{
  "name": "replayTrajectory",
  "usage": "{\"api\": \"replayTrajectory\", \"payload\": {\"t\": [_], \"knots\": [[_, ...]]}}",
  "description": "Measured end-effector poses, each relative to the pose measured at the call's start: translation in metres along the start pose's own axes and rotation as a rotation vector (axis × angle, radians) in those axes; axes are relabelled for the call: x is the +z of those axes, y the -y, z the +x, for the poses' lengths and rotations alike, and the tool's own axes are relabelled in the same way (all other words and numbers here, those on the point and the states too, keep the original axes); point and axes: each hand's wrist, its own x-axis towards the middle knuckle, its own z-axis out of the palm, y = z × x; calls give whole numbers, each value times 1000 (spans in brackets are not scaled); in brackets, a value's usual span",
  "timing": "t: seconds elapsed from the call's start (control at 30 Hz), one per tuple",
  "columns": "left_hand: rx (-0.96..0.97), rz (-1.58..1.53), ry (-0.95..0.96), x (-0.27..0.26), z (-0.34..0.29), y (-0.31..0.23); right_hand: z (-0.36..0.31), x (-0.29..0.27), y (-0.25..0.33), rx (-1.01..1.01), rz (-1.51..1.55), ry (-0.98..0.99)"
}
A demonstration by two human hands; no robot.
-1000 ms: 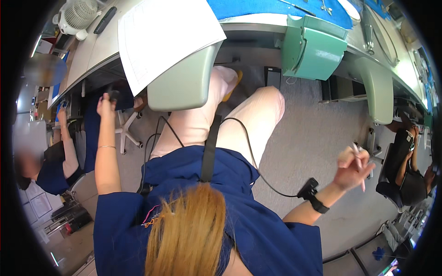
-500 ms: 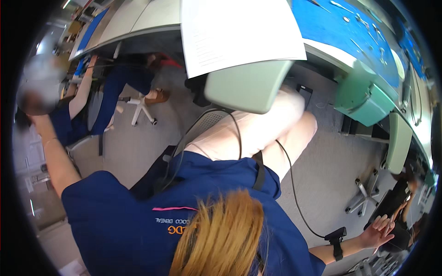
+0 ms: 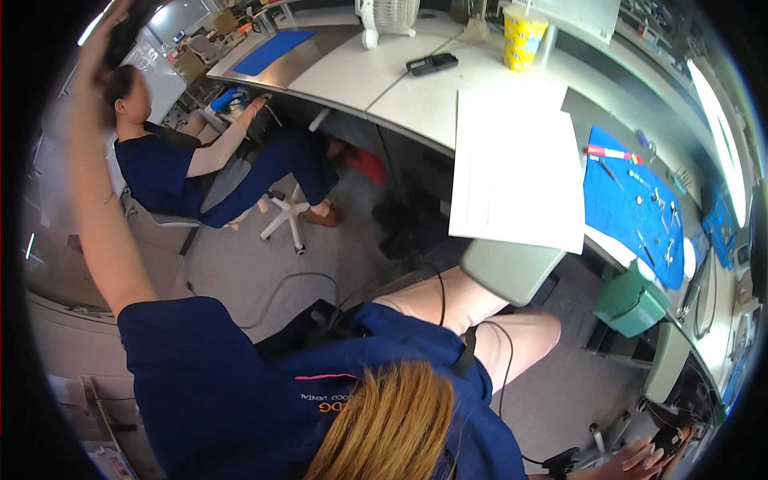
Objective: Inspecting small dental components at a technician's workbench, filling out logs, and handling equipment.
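Observation:
My left arm is raised along the left edge, and my left hand is blurred and partly cut off at the top, so its fingers cannot be read. A dark shape lies against it. Low at the right edge is my right hand, fingers bent and apart, with no held thing visible. A dark object shows just beyond its fingertips; whether they touch it I cannot tell. White printed sheets lie on the desk in front of me, overhanging its edge above a pale green padded rest.
A blue mat carries several metal hand instruments and a red-and-white tool. Beside it hangs a green bin. A yellow cup, a black case and a white fan stand farther back. A seated co-worker is at left; cables cross the floor.
My left arm has swung upward. My right hand has dropped toward the lower right corner. The view has shifted, showing more of the desk and the co-worker.

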Motion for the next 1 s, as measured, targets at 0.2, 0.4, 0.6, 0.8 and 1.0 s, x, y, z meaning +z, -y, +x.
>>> {"api": "replayTrajectory", "payload": {"t": [0.2, 0.4, 0.6, 0.8, 1.0], "knots": [[190, -167, 751, 170, -12, 47, 21, 78, -49, 172, -135, 169], [242, 149, 1125, 296, 15, 139, 46, 117, -89, 231, -191, 184], [243, 108, 1233, 374, 15, 189, 85, 162, -120, 331, -348, 126], [417, 111, 1304, 437, 13, 174, 113, 188, -150, 204, -456, 205], [556, 220, 1351, 506, 50, 144, 106, 233, -170, 248, -495, 251]]}}
